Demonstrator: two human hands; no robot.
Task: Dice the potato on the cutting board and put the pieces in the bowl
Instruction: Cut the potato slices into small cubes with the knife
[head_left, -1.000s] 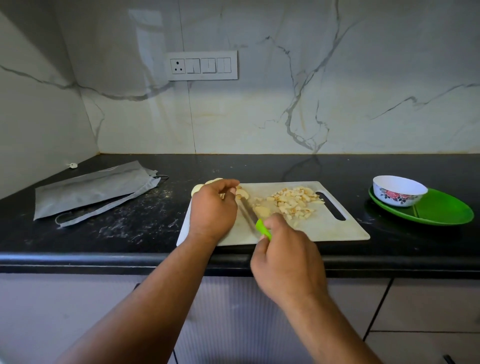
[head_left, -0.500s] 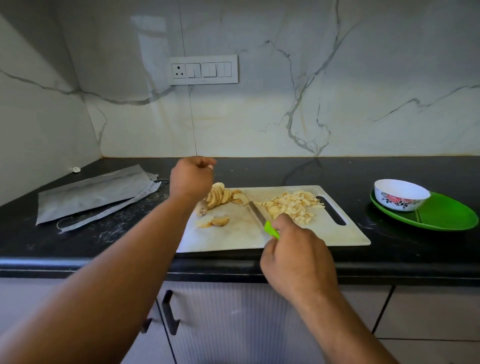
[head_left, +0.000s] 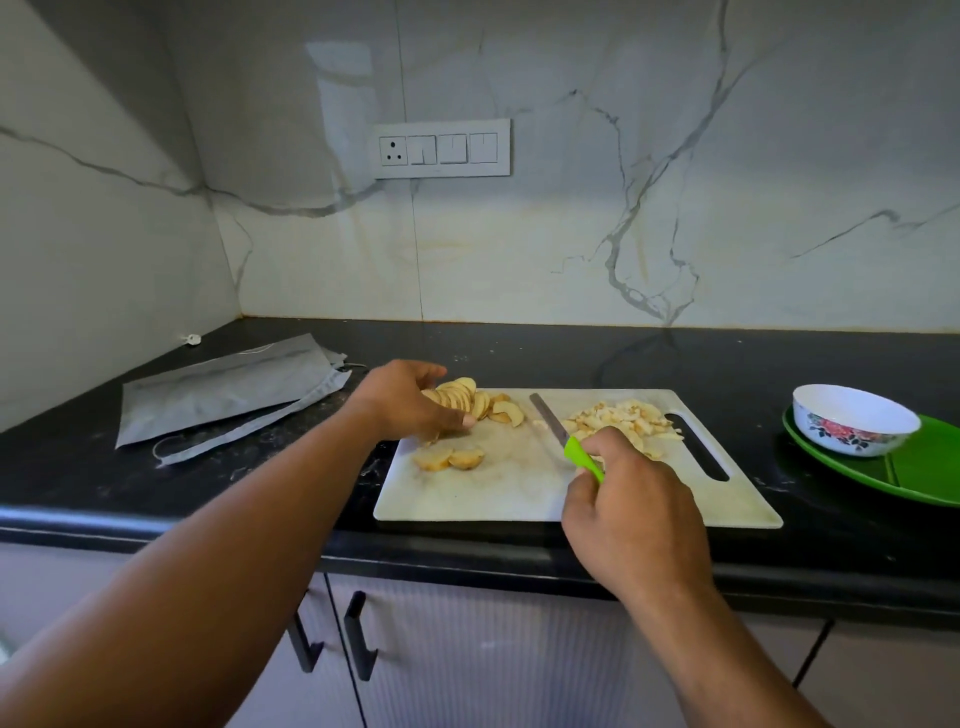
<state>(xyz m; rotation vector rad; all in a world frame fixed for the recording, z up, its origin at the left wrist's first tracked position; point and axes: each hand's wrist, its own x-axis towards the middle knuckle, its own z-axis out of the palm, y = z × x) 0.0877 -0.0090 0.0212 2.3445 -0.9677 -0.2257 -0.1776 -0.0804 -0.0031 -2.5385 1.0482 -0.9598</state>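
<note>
- The left hand (head_left: 410, 402) curls over the near end of a fanned row of potato slices (head_left: 475, 399) at the board's far left corner, thumb and fingers closing on them.
- The right hand (head_left: 631, 506) grasps the green handle of a knife (head_left: 563, 439); its blade lies on the board, pointing away and to the left, between the slices and the diced heap.
- The board (head_left: 519, 493) is white, with a slot handle at its right end, and sits on a black counter (head_left: 597, 358).
- Two loose slices (head_left: 449, 459) lie on the board's left part, nearer the front edge than the row.
- Diced potato (head_left: 623, 418) is heaped on the board's far right part, beside the slot.
- The bowl (head_left: 854, 418), white with a flower print, stands right of the board on a green plate (head_left: 914, 470); its inside cannot be seen.
- A grey bag (head_left: 223, 392) lies left of the board.
- A switch plate (head_left: 441, 148) is on the marble wall behind the board; no writing can be read.
</note>
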